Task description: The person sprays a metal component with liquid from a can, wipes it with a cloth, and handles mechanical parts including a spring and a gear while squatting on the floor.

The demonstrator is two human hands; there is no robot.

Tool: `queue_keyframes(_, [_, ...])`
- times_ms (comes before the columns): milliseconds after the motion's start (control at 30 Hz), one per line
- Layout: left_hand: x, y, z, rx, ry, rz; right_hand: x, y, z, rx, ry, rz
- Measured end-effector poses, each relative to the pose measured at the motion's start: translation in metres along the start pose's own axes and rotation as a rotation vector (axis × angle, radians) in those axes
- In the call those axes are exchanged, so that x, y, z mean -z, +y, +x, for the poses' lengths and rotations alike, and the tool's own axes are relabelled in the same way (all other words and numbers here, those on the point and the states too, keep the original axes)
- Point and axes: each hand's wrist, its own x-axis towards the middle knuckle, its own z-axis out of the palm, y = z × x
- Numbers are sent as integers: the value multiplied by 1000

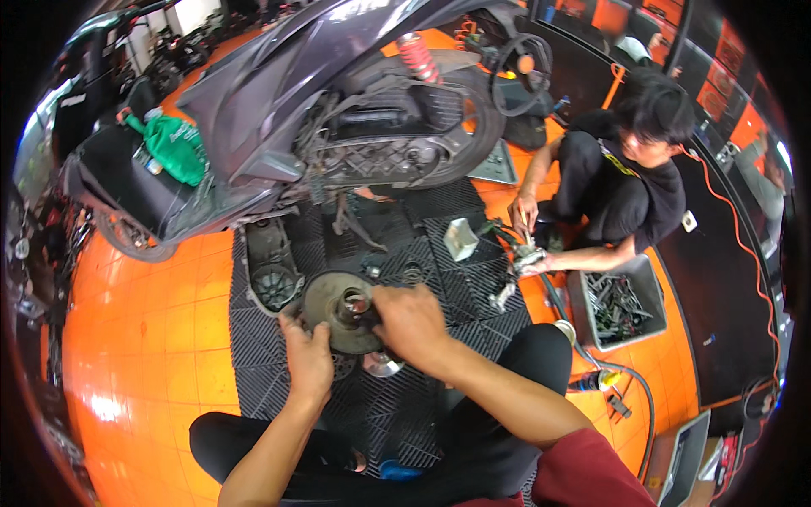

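Note:
My left hand (307, 359) grips the lower left rim of a round metal scooter pulley (324, 306) with a raised hub in its centre. The pulley is held above the black mat, its hub side facing up. My right hand (412, 325) is closed at the pulley's right edge, beside the hub. Its fingertips are partly hidden, and I cannot tell if they also hold something small. Behind the pulley lies a grey crankcase cover (272, 275). A shiny metal cup (382, 364) sits just below the pulley, and a small coil spring (412, 275) is beyond my right hand.
A grey scooter (253, 101) with its engine side exposed stands ahead. At right a crouching co-worker (629, 169) holds a brush and a metal part. Nearby are a grey bin (663, 314) of tools, a spray can (598, 381), a black hose (646, 397) and a white container (460, 239).

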Motion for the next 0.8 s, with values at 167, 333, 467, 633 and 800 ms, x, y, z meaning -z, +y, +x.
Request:
queue_keyframes(167, [19,14,12,72,51,-100,38,12,14,-257,42,412])
queue_keyframes(333, [33,34,28,235,111,-524,65,37,18,-426,312,1213])
queue_keyframes(467, [51,52,28,396,-22,-935,82,4,15,-288,246,1528])
queue_keyframes(633, [49,48,15,451,-518,-1114,66,-29,-11,-18,177,1381])
queue_keyframes(800, [9,74,-20,516,-195,-486,48,-38,-6,527,370,595])
